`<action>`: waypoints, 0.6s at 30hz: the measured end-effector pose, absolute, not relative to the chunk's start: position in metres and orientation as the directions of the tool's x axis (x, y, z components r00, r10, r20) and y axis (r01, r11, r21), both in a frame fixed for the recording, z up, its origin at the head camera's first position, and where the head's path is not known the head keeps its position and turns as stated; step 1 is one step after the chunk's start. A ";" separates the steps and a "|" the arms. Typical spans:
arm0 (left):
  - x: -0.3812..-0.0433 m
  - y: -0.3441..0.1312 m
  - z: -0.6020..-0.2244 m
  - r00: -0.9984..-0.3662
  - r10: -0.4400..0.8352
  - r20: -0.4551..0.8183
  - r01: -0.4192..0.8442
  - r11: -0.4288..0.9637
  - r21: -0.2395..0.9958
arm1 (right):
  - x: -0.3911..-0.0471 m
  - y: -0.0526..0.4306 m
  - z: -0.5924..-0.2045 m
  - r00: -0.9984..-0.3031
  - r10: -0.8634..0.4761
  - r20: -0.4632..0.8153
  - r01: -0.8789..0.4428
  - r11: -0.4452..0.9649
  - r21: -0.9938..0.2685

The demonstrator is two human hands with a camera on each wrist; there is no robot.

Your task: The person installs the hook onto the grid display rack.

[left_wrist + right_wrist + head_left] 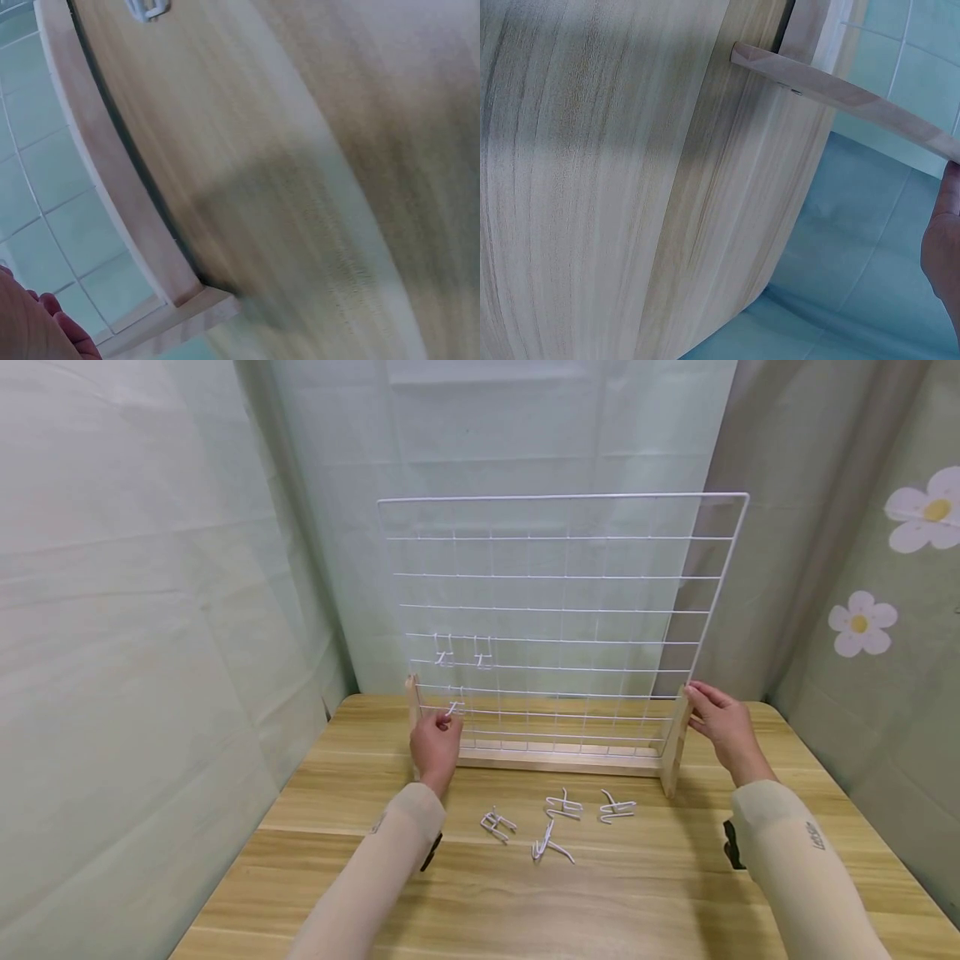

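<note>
A white wire grid panel [570, 577] stands upright in a wooden base [555, 762] on the table. Two white wire hooks hang on its left part, one hook [445, 652] beside another hook [483, 653]. Lower down, my left hand [437, 747] pinches a third wire hook [456, 703] at the grid wires; its lower end is partly hidden by the fingers. My right hand [723, 727] grips the top of the right wooden upright [677, 739] between thumb and fingers. In the right wrist view, that upright [847, 91] runs up to the hand's fingers.
Several loose hooks lie on the wooden table [630, 902] in front of the base, among them a left hook [497, 824], a front hook [551, 845] and a right hook [617, 807]. A pale curtain [510, 427] hangs behind and along both sides.
</note>
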State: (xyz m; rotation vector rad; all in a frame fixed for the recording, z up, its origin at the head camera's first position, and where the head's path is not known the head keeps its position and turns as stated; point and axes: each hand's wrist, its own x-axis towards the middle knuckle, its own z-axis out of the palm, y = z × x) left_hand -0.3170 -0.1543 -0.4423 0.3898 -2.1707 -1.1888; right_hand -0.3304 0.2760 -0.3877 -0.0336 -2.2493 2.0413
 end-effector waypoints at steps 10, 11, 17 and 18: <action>-0.311 -0.154 -0.452 -0.816 -0.477 0.328 0.025 0.537 0.843 | -0.330 0.274 -0.386 -0.995 0.095 0.043 -0.029 0.150 -0.988; -0.310 -0.154 -0.453 -0.831 -0.460 0.314 0.025 0.533 0.846 | -0.330 0.274 -0.386 -0.995 0.094 0.042 -0.027 0.150 -0.988; -0.305 -0.150 -0.460 -0.896 -0.362 0.256 0.025 0.535 0.845 | -0.330 0.274 -0.386 -0.995 0.095 0.033 -0.021 0.124 -0.992; -0.304 -0.150 -0.461 -0.902 -0.350 0.252 0.025 0.541 0.841 | -0.330 0.274 -0.386 -0.995 0.095 0.032 -0.021 0.123 -0.992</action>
